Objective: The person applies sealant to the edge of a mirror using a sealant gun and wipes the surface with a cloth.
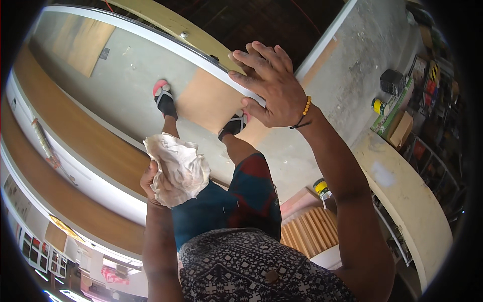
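A crumpled whitish cloth (pixel 178 168), with some brownish smudges, hangs in front of my legs at the left of centre. My left hand (pixel 150 180) grips it along its left side; the cloth hides most of the fingers. Farther out and to the right, my right hand (pixel 271 88) is raised with its fingers stretched and nothing in them. It wears a yellow bead bracelet (pixel 307 105) at the wrist. Behind its fingers runs a long white edge strip (pixel 196 60); whether the hand touches the strip I cannot tell.
Brown-topped panels with white edges (pixel 95 136) curve along the left, with a caulking gun (pixel 45 143) on one. Brown sheets (pixel 206 98) lie on the grey floor by my feet. A black-and-yellow container (pixel 380 106) and tools crowd the right; slatted wood (pixel 309 231) is beside me.
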The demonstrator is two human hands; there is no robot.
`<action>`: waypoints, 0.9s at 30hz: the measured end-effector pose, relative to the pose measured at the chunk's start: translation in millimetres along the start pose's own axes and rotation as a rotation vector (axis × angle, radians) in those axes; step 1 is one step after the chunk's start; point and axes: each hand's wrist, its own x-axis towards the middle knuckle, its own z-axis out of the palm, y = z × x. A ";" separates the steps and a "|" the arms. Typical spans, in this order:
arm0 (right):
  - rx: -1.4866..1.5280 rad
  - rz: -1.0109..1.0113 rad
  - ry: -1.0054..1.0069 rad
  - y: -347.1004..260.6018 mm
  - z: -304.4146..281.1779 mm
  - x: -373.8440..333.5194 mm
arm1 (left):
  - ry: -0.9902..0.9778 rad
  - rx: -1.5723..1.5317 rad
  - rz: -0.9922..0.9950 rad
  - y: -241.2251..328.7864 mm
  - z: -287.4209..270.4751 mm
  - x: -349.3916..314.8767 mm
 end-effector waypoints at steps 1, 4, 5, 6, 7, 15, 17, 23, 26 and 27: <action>0.005 -0.001 0.002 0.2 -1.1 -4.1 | 0.020 0.011 0.002 -0.3 -2.7 -0.2; 0.003 0.009 -0.010 -0.1 -4.4 -15.5 | 0.054 0.025 -0.007 -3.4 -2.1 -1.2; 0.003 0.014 -0.012 0.0 -5.8 -19.8 | 0.068 0.028 -0.013 -4.4 0.6 -1.2; 0.004 0.011 -0.019 0.7 -7.8 -24.7 | 0.069 0.028 -0.018 -6.8 -2.3 -1.0; 0.005 0.006 -0.024 1.1 -10.1 -27.8 | 0.059 0.034 -0.002 -7.8 -5.4 0.0; 0.022 0.024 -0.108 1.6 -21.6 -41.0 | 0.019 0.049 -0.006 -9.5 3.6 3.4; 0.021 0.019 -0.124 1.6 -23.5 -42.8 | 0.016 0.055 -0.008 -11.8 5.3 2.4; 0.005 -0.016 -0.094 3.7 -34.1 -43.6 | 0.048 0.051 -0.058 -7.2 21.6 0.1; 0.011 -0.012 -0.115 4.1 -38.8 -43.3 | 0.026 0.063 -0.037 -6.7 29.8 0.3; 0.005 -0.018 -0.115 4.5 -39.9 -43.0 | 0.027 0.058 -0.036 -5.5 28.5 -0.4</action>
